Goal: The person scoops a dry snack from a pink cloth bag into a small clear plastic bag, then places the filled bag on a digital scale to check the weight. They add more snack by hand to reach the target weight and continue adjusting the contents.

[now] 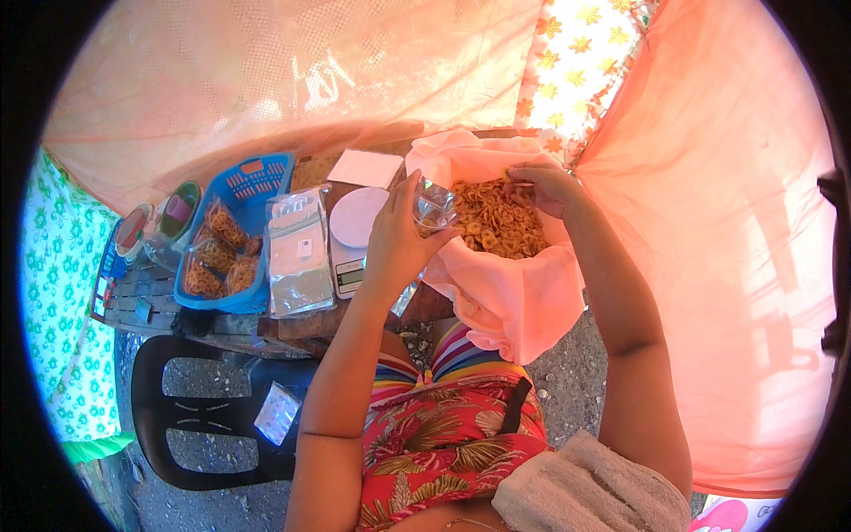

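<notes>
My left hand (396,232) grips a clear-and-silver pouch (433,204) with its mouth turned toward the chips. To the right, my right hand (545,188) is over the far right part of a heap of thin yellow-brown chips (496,222), which look like banana chips. Its fingers are pinched, with a chip at their tips; how many it holds is hidden. The heap lies in a container lined with pink cloth (505,306). Left of my left hand sits a kitchen scale (356,218) with a round white plate. Beside the scale lies a stack of silver pouches (300,257).
A blue plastic basket (269,177) holds several filled bags of chips (215,255). Tubs (183,208) stand at the table's left end. A white flat square (364,168) lies behind the scale. A black plastic chair (151,408) with a packet (278,414) on it stands near left.
</notes>
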Motion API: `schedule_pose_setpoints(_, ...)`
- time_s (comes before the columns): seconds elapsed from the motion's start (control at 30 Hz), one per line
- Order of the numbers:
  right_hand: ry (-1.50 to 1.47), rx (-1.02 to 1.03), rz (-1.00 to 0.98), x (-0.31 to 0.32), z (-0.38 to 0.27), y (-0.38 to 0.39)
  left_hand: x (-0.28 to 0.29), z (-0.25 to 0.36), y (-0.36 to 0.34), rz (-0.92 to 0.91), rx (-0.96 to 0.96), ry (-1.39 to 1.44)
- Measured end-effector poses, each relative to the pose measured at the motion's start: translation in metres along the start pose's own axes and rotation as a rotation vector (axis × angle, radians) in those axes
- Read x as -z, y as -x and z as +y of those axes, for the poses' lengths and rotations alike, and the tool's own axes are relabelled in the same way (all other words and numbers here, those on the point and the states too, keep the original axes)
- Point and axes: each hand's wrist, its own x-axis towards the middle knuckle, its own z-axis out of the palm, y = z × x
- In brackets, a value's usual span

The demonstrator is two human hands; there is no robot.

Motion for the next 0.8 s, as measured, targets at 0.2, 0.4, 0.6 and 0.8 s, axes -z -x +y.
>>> schedule_pose_setpoints(0.2,0.176,0.041,0.105,-0.012,-0.005,0.005,-0.007,0.0,0.0,-0.002,-0.028,-0.03)
schedule_pose_setpoints(0.4,0.531,0.29,-0.148,-0.057,-0.028,0.025,-0.017,0.001,-0.003,0.001,-0.08,-0.049)
schedule_pose_setpoints(0.6,0.679,0.329,-0.105,-0.073,-0.04,0.042,-0.011,0.005,-0.006,-0.01,-0.019,-0.016)
schedule_pose_setpoints(0.8,1.338,0.316,-0.23,-0.043,0.01,0.034,0.002,-0.004,-0.006,0.025,0.009,-0.053)
